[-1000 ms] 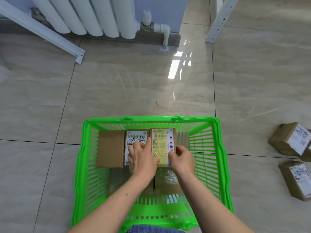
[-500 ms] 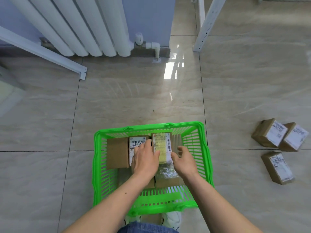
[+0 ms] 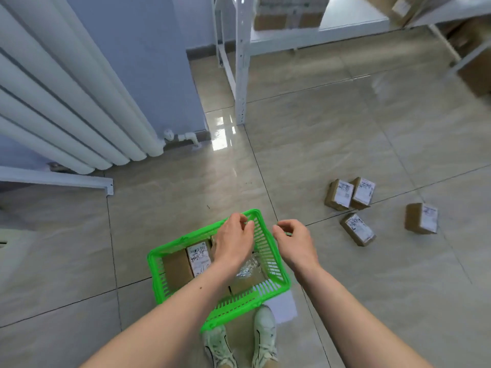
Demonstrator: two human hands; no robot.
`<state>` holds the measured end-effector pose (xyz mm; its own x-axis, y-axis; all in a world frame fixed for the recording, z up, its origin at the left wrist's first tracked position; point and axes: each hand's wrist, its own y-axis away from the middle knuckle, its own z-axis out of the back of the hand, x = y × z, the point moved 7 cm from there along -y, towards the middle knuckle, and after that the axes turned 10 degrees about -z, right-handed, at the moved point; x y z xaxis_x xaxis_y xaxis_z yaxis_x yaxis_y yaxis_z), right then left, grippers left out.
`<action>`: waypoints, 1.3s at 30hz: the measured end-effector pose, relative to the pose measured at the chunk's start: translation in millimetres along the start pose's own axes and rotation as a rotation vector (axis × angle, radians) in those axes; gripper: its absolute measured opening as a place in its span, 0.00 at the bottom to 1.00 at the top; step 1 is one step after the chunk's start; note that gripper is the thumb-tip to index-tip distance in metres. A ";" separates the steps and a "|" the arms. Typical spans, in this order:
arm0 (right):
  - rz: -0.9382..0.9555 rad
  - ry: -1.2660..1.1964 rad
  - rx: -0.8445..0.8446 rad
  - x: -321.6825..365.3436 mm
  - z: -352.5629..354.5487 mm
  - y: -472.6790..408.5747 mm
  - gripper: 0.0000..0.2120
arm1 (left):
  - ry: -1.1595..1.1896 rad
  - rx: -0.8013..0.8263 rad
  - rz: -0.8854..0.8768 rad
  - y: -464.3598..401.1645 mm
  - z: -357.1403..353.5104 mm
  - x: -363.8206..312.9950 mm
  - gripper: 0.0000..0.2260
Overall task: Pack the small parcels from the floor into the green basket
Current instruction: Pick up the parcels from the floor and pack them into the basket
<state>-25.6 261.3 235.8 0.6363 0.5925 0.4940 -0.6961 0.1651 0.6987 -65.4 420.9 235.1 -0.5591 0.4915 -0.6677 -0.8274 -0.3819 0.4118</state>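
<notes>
The green basket point(image 3: 276, 269) stands on the floor in front of my feet, with several small brown parcels packed inside; one shows a white label point(image 3: 198, 257). My left hand point(image 3: 233, 240) hovers over the basket's far right corner, its fingers loosely curled and holding nothing. My right hand point(image 3: 293, 241) is just outside the basket's right rim, also loosely curled and holding nothing. Several small labelled parcels lie on the floor to the right: a pair side by side point(image 3: 340, 195) point(image 3: 362, 193), one nearer point(image 3: 358, 229), and one farther right point(image 3: 422, 218).
A white radiator point(image 3: 66, 102) lines the wall at the left, with a white rail point(image 3: 55, 179) below it. White metal shelving point(image 3: 240, 62) holding cardboard boxes stands at the back. A white paper sheet point(image 3: 283, 308) lies under the basket's near corner. Tiled floor surrounds the basket.
Both hands have lifted off the parcels in the basket and moved up to the right. My head has risen and turned right, bringing the shelving and more floor parcels into view.
</notes>
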 end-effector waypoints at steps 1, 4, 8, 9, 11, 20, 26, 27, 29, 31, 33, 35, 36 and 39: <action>-0.002 -0.029 -0.017 1.4 16.7 5.2 0.12 | -0.015 0.015 -0.020 3.1 -0.4 -17.7 0.12; -0.014 -0.110 -0.063 1.1 68.3 15.6 0.11 | -0.047 0.068 -0.086 10.3 -10.7 -71.6 0.13; -0.026 -0.220 -0.128 -7.9 137.9 19.2 0.10 | -0.073 0.133 -0.184 21.2 -40.6 -140.3 0.13; -0.031 -0.238 -0.137 -12.6 153.9 18.1 0.09 | -0.078 0.142 -0.202 25.0 -49.5 -156.1 0.13; -0.038 -0.267 -0.150 -25.0 187.4 15.2 0.09 | -0.085 0.152 -0.232 33.3 -70.1 -187.6 0.13; -0.094 -0.352 -0.195 -101.0 357.7 -17.8 0.10 | -0.093 0.198 -0.275 69.3 -193.9 -323.8 0.15; -0.125 -0.362 -0.247 -140.4 453.1 -59.1 0.11 | -0.095 0.243 -0.297 70.7 -276.4 -391.9 0.17; -0.134 -0.365 -0.253 -146.5 465.5 -67.6 0.11 | -0.102 0.250 -0.301 67.2 -289.5 -401.2 0.17; -0.150 -0.368 -0.258 -157.2 488.2 -86.4 0.11 | -0.121 0.259 -0.308 57.1 -315.3 -419.0 0.18; -0.167 -0.370 -0.252 -166.0 508.8 -107.1 0.12 | -0.131 0.271 -0.303 45.1 -340.4 -434.5 0.17; -0.189 -0.380 -0.249 -174.5 531.6 -130.9 0.12 | -0.129 0.290 -0.294 31.1 -368.0 -451.2 0.17; -0.210 -0.381 -0.253 -180.0 555.8 -157.8 0.12 | -0.127 0.317 -0.303 15.2 -396.7 -471.4 0.18; -0.218 -0.377 -0.261 -183.0 568.3 -172.1 0.13 | -0.127 0.325 -0.312 6.7 -411.4 -482.6 0.19; -0.252 -0.371 -0.268 -199.0 597.0 -214.6 0.13 | -0.142 0.348 -0.327 -14.7 -457.5 -508.4 0.19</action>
<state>195.6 -362.8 296.5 0.8362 0.1969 0.5119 -0.5360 0.4912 0.6866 255.1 -181.5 284.8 -0.2492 0.6530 -0.7152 -0.9154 0.0822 0.3941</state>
